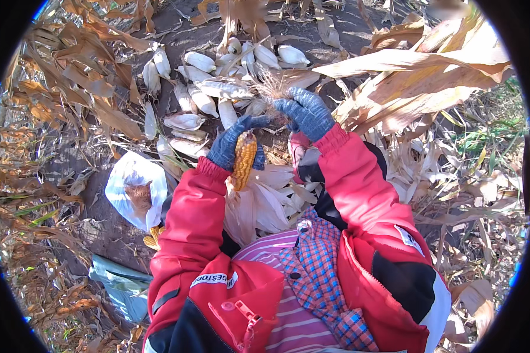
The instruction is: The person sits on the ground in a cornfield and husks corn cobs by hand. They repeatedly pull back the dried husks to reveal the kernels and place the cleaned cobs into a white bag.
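Note:
In a grey-blue knit glove, my left hand [232,143] grips a yellow ear of corn [244,159], its kernels bare and its tip pointing up and away from me. Pale husks [260,203] hang open below the ear, over my lap. My right hand [307,112], gloved the same way, is raised to the right of the ear and apart from it. Its fingers are closed around a tuft of dry brown corn silk [271,88]. Just beyond both hands, several unhusked ears [221,88] lie piled on the soil.
A white plastic bag [137,187] with brown corn silk inside stands at my left. Behind it are bare yellow ears [153,238] and a pale green sack [121,287]. Dry corn stalks [424,75] lean in from the right, and loose husks [406,176] cover the ground there.

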`<move>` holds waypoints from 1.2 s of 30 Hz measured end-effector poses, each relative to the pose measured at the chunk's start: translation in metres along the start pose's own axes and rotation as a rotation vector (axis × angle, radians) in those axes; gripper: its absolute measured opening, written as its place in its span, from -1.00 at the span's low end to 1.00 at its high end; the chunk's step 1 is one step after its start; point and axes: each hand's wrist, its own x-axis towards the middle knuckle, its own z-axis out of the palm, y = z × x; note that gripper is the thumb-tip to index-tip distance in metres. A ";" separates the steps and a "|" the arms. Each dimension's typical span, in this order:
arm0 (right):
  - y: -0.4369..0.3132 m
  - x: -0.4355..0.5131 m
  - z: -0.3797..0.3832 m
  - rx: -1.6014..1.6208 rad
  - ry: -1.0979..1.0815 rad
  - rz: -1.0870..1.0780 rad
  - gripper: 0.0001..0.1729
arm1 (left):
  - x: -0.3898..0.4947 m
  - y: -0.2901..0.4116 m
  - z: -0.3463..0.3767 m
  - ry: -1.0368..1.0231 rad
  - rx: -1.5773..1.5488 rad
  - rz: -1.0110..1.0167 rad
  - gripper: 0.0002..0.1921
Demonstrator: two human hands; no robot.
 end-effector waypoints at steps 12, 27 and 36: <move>0.003 -0.010 0.023 -0.696 -0.315 -0.498 -0.38 | 0.018 -0.032 0.000 0.037 0.388 0.150 -0.65; 0.031 -0.061 0.068 -0.114 -0.224 -0.185 0.24 | 0.015 -0.005 0.035 0.530 -0.360 0.551 -0.68; 0.048 -0.079 0.090 0.457 -0.419 0.240 -0.13 | -0.107 0.038 -0.035 0.776 0.149 0.834 -0.73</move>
